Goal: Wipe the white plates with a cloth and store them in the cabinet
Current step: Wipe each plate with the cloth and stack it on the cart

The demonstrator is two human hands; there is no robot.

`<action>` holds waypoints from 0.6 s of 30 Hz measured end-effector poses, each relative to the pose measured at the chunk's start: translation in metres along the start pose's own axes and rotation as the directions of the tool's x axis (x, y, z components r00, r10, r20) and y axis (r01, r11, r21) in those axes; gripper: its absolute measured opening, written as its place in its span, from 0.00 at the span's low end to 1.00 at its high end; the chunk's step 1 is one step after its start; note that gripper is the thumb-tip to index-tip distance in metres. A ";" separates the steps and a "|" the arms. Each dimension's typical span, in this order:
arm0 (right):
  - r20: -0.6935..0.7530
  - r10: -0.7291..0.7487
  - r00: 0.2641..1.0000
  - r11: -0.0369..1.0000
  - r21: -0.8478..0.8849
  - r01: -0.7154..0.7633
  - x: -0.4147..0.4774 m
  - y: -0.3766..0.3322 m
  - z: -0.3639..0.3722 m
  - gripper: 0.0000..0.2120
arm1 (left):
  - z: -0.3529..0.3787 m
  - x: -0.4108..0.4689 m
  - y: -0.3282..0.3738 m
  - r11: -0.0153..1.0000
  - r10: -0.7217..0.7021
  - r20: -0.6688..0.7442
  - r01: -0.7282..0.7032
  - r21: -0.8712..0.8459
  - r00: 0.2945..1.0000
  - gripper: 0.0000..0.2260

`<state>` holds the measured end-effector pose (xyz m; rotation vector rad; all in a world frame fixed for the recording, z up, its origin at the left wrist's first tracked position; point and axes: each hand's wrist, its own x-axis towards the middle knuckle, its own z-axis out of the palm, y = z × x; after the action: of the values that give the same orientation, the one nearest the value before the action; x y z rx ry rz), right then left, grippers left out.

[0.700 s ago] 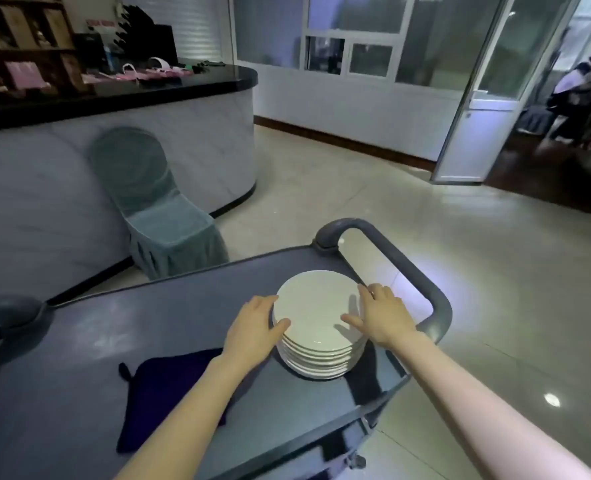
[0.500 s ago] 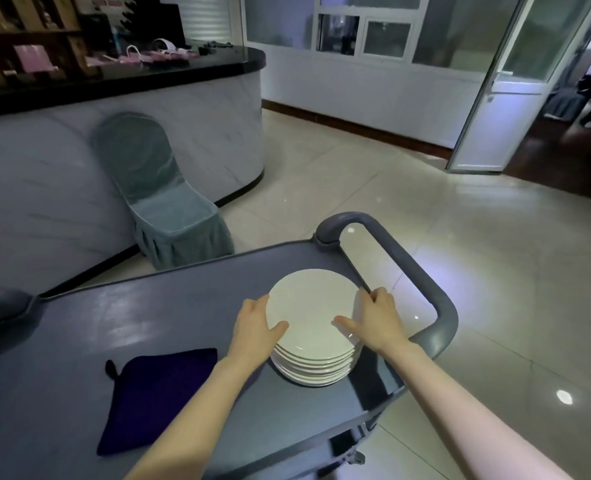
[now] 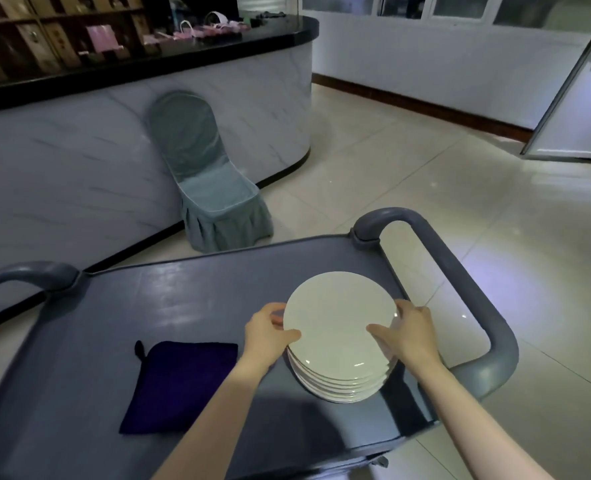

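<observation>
Head view, looking down: a stack of white plates (image 3: 339,384) sits at the right end of a grey cart's surface (image 3: 148,299), near its handle (image 3: 460,289). The left hand (image 3: 270,336) and right hand (image 3: 408,336) grip the top plate (image 3: 339,313) at opposite edges, thumbs on its face. A dark purple cloth (image 3: 180,386) lies flat to the left, apart from the stack.

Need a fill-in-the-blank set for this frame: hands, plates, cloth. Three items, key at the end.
1. The left hand and right hand grip the top plate, whose colour is ____.
2. The dark cloth lies flat on the cart, to the ____ of the plate stack.
3. A fabric-covered ____ stands against the counter.
Missing: white; left; chair.
</observation>
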<state>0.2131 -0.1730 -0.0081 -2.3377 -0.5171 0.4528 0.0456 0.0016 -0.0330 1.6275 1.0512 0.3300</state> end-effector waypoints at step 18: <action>0.085 0.032 0.996 0.768 0.636 -0.079 0.010 -0.108 0.119 0.11 | -0.152 0.004 -0.071 0.987 0.021 -0.148 -0.044 -0.154 0.989 0.09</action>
<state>0.1420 -0.0289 -0.0191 -1.6771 -0.2607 0.6272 -0.0892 0.1013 -0.0443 1.4976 1.0812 0.5474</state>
